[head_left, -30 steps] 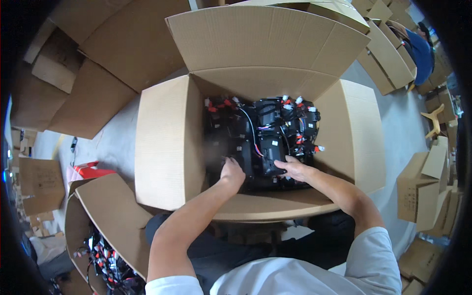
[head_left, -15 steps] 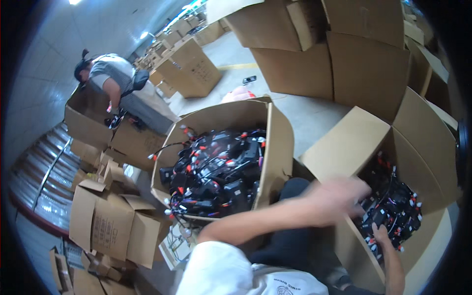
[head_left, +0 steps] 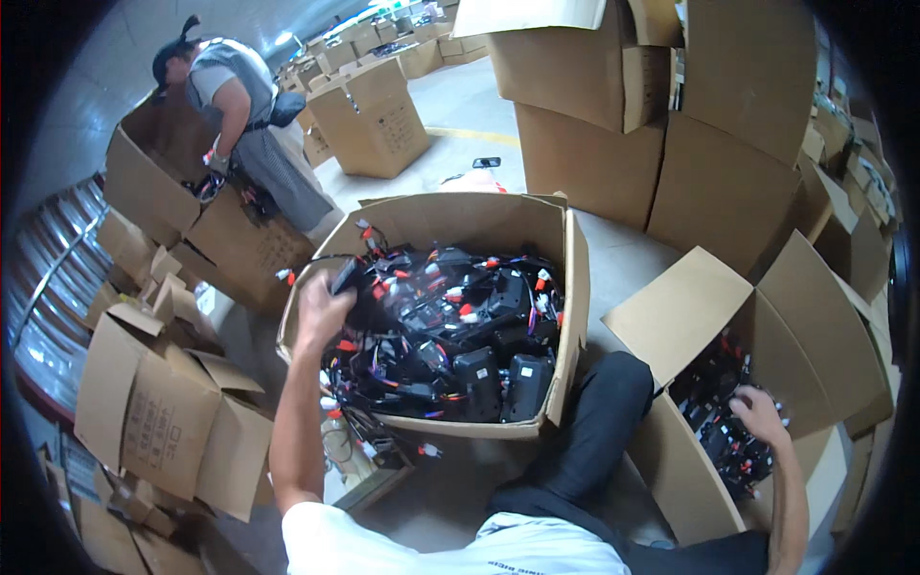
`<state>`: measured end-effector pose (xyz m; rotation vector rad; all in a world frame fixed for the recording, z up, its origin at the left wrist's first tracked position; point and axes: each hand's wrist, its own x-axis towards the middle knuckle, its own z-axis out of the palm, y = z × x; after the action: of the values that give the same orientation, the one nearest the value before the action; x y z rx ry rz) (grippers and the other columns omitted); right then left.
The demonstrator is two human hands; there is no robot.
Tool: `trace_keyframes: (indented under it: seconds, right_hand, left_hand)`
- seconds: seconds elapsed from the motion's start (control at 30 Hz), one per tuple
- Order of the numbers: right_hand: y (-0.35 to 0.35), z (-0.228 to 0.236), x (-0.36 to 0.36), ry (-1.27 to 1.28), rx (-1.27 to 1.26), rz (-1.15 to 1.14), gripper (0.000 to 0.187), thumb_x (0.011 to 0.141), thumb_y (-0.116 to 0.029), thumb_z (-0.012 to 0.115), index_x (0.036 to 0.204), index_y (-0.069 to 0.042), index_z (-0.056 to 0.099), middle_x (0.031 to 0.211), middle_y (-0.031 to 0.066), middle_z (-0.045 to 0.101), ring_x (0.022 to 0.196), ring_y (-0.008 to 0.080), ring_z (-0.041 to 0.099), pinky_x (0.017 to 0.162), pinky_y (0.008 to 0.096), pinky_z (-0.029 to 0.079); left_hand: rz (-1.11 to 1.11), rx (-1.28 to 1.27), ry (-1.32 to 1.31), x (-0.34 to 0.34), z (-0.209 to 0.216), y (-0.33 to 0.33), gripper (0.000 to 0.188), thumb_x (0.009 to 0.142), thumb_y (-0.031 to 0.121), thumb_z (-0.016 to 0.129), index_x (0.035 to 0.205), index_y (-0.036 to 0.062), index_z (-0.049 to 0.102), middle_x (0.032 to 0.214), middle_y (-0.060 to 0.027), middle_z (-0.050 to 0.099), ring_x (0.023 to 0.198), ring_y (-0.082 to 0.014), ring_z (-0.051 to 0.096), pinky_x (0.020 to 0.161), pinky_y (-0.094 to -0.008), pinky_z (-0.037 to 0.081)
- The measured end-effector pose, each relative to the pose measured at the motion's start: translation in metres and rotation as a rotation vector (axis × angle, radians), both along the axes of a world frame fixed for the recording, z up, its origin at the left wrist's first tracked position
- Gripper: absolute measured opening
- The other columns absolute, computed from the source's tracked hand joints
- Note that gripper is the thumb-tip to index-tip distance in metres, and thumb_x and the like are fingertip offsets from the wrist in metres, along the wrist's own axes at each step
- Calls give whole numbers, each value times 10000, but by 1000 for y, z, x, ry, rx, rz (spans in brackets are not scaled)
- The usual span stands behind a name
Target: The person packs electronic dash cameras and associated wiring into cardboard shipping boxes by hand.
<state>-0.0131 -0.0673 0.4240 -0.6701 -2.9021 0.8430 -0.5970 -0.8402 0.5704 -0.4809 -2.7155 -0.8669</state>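
My left hand [head_left: 324, 311] is closed around a black boxy module [head_left: 342, 276] at the left side of the middle carton [head_left: 431, 427]. That carton is heaped with black wired modules [head_left: 476, 376], their cables ending in red and white connectors. On the right, my right hand [head_left: 762, 418] reaches into a second open carton [head_left: 678, 482]. Its fingers curl down at the black wired modules [head_left: 719, 431] there, and what they grip is hidden.
A co-worker [head_left: 240, 105] bends over another carton [head_left: 144, 187] at the far left. Tall cartons [head_left: 589, 158] stand behind on the right, and opened cartons [head_left: 163, 412] lie at the left. My bent knee [head_left: 613, 388] sits between the two filled cartons.
My left hand has swung left from the right carton to the middle one, now with a black module in it. My right hand stays in the right carton. The view has shifted.
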Motion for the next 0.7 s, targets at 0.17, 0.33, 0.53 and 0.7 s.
trace_keyframes:
  seconds: [0.17,0.33,0.53,0.7]
  right_hand:
    - [-189,175,-180,401,-383,106,600,1105,-243,817,1599,62,667,1412,206,811,1351,294,764,1199,400,587]
    - [-345,245,-296,786,-835,447,811,1017,-426,972,1608,34,659,1393,155,806,1307,240,759,1168,387,597]
    - [-299,219,-238,536,-1023,200,577,1071,-385,922,1431,29,741,1218,98,841,1063,180,802,995,369,661]
    - [-193,190,-174,707,-1406,-160,411,1204,-284,703,1468,30,697,1286,160,846,1111,232,853,990,431,732]
  left_hand:
    - [-266,327,102,128,202,123,341,1011,114,867,1294,-68,810,1051,-79,850,940,-134,777,864,-340,639]
    - [-753,340,40,191,205,181,454,1067,203,875,1371,-117,767,1063,-190,848,887,-163,791,812,-350,653]
    - [-786,-44,-319,115,102,116,583,1043,271,907,1472,-77,720,1290,-203,820,1135,-265,800,1004,-415,664]
    - [-581,-828,40,116,-75,25,705,852,324,994,1422,-9,747,1371,-217,739,1194,-429,770,1055,-545,640]
